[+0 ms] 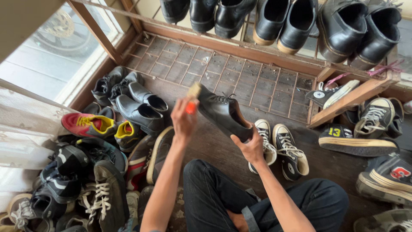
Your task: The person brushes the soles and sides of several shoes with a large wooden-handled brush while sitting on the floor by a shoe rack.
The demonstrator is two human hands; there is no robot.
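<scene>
Grip, right hand (pixel 252 148): cupped under the heel end of a black lace-up leather shoe (pixel 223 112), fingers wrapped up the side, shoe held off the floor, toe tilted up and away. Grip, left hand (pixel 183 120): closed around a brush with an orange handle (pixel 191 107), pale bristle head (pixel 195 90) touching the toe of the shoe.

Location of shoe: mid-air above the dark wooden floor (pixel 214 146), in front of bent knees in dark trousers (pixel 214 193), just left of a pair of black canvas sneakers with white laces (pixel 281 148).

Surroundings: heap of mixed shoes at left, among them a red and yellow trainer (pixel 83 123) and black slip-on dress shoes (pixel 139 112); wire-mesh rack shelf (pixel 231 71) behind; row of black leather shoes (pixel 296 23) on the upper shelf; more high-top sneakers (pixel 365 129) at right.

Risks, judged from this position:
- Support at the heel only; firm pressure at the toe likely to lever the shoe out of the palm, down onto the sneakers or the floor.
- Brush held by fingertips near the handle end; possible slip across smooth leather, leaving a scuff or striking the rack.
- Laces loose on top; bristles liable to snag them.
- Crowded floor; a dropped shoe apt to be lost among similar black pairs.
</scene>
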